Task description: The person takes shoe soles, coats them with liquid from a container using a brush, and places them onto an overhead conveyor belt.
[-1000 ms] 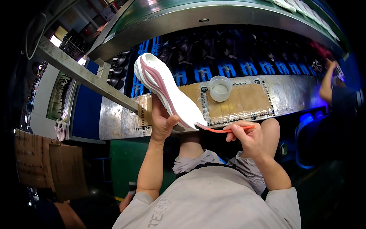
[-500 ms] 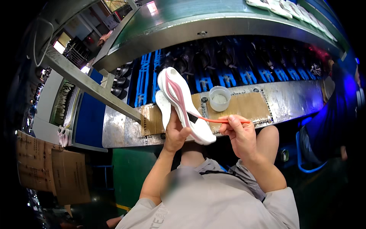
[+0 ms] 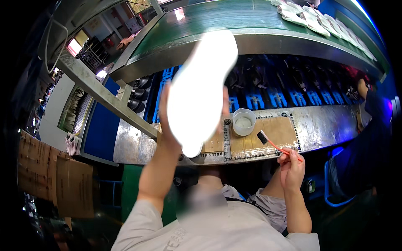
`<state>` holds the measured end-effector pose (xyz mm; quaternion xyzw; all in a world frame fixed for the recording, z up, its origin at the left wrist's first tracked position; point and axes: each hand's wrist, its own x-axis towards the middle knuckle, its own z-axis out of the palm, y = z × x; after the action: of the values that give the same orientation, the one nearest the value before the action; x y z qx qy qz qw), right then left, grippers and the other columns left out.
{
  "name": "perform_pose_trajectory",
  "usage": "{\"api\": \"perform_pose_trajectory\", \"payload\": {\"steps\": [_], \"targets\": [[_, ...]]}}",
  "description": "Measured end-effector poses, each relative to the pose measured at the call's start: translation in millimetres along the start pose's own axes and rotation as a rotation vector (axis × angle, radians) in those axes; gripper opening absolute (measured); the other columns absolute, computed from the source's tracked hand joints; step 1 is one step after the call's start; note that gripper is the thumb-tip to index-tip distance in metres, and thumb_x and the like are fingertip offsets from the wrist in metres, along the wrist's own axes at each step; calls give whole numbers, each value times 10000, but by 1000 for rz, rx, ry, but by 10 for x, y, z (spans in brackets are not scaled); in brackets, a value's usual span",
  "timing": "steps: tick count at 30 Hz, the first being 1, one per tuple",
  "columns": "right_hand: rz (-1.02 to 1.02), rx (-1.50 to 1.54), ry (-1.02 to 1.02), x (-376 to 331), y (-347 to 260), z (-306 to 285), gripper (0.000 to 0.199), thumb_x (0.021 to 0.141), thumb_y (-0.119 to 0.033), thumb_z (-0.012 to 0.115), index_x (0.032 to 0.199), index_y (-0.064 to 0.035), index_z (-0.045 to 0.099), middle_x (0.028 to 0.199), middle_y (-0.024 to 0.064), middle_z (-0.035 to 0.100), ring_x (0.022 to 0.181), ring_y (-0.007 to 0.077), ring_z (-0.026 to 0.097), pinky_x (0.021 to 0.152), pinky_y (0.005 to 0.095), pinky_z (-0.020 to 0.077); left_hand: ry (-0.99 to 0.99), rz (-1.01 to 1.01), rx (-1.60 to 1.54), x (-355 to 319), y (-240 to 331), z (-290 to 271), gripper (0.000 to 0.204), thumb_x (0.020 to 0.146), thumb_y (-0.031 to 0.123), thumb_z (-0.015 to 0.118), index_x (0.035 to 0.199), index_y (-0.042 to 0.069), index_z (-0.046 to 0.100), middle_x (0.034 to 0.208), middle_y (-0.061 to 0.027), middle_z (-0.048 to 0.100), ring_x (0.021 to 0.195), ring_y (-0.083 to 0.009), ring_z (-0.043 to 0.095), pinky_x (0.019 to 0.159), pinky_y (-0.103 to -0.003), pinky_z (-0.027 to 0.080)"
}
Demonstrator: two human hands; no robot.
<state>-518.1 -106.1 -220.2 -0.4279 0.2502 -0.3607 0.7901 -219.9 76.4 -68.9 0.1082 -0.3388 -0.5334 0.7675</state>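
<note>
Presently, sole (image 3: 202, 92) lies left of brush (image 3: 274, 146), long axis running away; left hand (image 3: 166, 130) fingers clasp sole, right hand (image 3: 290, 168) fingers pinch brush.

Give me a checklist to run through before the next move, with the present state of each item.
1. Left hand holding the white sole: ok, it shows at both edges of the sole.
2. Right hand gripping the brush by its red handle: ok.
3. Bristles apart from the sole: ok, a gap shows between them.
4. Cup upright: ok, it stands left of the bristles.
5. Sole's face evenly coated: cannot tell, glare washes it out.
</note>
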Motion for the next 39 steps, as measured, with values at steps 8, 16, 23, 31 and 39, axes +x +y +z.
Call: {"api": "perform_pose_trajectory", "payload": {"steps": [8,16,23,31,39], "targets": [[39,8,-92,-151,222,-92,300,1083,-225,533,1103,29,690,837,55,683,778,130,637,746,271,519,337,127,102,1377,1009,-395,880,1066,631,137,1607,-55,35,1630,-388,114,1452,-553,321,1068,-543,516],[113,-3,-87,-136,316,-114,298,1082,-220,537,1102,34,692,854,66,696,789,130,647,750,275,524,990,-125,1180,-319,338,-1002,535,1046,446,534,1258,-32,644,1109,-183,738,958,-284,744,787,-399,602],[-51,-400,-158,340,103,190,298,1064,-205,564,1119,46,713,901,97,741,809,157,679,755,282,526,1253,-801,2122,-1482,-616,-1523,570,765,397,856,1051,-77,719,1062,-290,728,1017,-412,715,912,-468,571],[-202,-1288,-415,847,-350,1135,250,980,-216,640,1083,-16,749,837,154,749,764,255,724,720,356,532,1297,-193,982,-2085,-654,-2121,610,856,172,692,1356,-122,503,1118,-196,728,1016,-337,718,915,-492,568],[-289,-1339,-421,979,-115,1136,256,980,-239,648,1049,-14,750,819,178,738,717,302,713,690,372,532,726,346,-411,-2158,-985,-953,762,976,490,533,1550,17,370,1515,-273,451,1331,-495,509,994,-627,519]]}}
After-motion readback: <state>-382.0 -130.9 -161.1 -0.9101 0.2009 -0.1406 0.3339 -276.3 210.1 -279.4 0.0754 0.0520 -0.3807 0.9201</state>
